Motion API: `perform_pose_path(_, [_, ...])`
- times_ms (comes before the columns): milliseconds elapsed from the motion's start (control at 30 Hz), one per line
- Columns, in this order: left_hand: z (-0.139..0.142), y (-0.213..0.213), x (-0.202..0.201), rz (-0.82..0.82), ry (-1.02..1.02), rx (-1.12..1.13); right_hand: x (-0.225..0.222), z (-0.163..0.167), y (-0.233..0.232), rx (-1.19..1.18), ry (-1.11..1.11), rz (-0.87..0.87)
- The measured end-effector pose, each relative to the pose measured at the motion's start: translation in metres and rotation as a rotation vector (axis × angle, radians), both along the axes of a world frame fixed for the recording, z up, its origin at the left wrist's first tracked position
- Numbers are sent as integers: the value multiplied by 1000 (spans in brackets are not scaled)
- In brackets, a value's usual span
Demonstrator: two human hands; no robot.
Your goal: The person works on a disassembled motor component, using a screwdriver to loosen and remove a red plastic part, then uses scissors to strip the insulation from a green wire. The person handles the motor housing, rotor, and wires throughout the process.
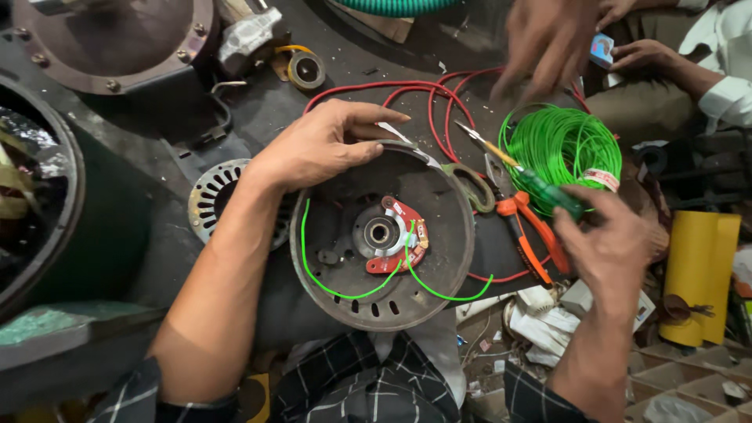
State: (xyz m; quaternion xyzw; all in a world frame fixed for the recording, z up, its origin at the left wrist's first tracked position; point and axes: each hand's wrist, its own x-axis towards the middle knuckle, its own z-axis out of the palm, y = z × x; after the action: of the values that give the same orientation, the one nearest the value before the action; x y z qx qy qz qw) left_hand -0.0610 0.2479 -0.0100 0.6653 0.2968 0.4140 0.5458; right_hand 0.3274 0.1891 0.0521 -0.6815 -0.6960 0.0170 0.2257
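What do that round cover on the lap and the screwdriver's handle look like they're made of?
Round cover, steadied by the left hand: probably cast metal, dull grey and grimy, with punched vent slots. Screwdriver in the right hand: the handle looks like translucent green plastic, glossy, and the shaft like bare metal.

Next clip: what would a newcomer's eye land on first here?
The round dark metal motor end cover at centre, with a red plate and two green wires on it; the left hand rests on its upper rim. The right hand holds a green-handled screwdriver in front of a bright green wire coil, upper right.
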Motion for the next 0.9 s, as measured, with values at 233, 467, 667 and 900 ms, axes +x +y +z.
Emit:
perform_pose_path(233, [-2,1,1,-9,-26,5,16,5,-5,465,796,109])
perform_pose_path(467, [-2,2,0,-4,-12,12,66,-19,-30,662,844,126])
perform_pose_path(667, [-2,1,1,1,-10,-3,0,-5,-41,668,493,309])
perform_pose_path(900, [-7,3,1,-17,-45,-3,-108,24,-22,710,598,691])
